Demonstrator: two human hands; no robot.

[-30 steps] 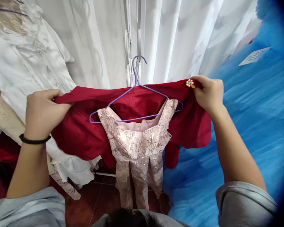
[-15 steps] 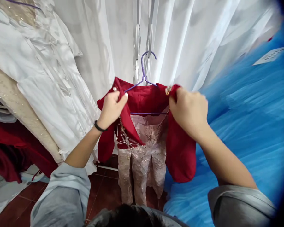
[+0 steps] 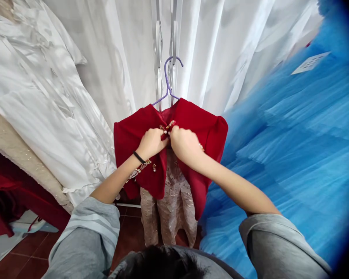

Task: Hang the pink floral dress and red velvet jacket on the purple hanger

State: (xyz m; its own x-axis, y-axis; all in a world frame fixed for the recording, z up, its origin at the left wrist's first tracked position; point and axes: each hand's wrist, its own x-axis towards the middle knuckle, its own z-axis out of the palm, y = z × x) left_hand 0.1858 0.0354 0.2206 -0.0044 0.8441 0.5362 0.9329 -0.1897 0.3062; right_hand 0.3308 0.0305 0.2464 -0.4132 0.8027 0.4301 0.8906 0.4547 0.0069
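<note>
Red jacket (image 3: 205, 124), draped over the purple hanger (image 3: 168, 91) left of the blue tulle (image 3: 293, 151), looked soft and light, best held by its front edges (image 3: 163, 174), which the left hand's (image 3: 153, 143) and right hand's (image 3: 186, 144) fingers pinched.

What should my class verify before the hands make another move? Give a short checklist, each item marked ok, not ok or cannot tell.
1. Left hand at the red jacket's front, near the neckline: ok.
2. Right hand at the opposite front edge: ok.
3. Purple hanger's hook upright above the collar: ok.
4. Front edges meeting below the hands: not ok; they part, showing the brocade garment.
5. Neckline fastening closed: cannot tell; fingers cover it.
6. Jacket clear of the blue tulle garment: cannot tell.
</note>
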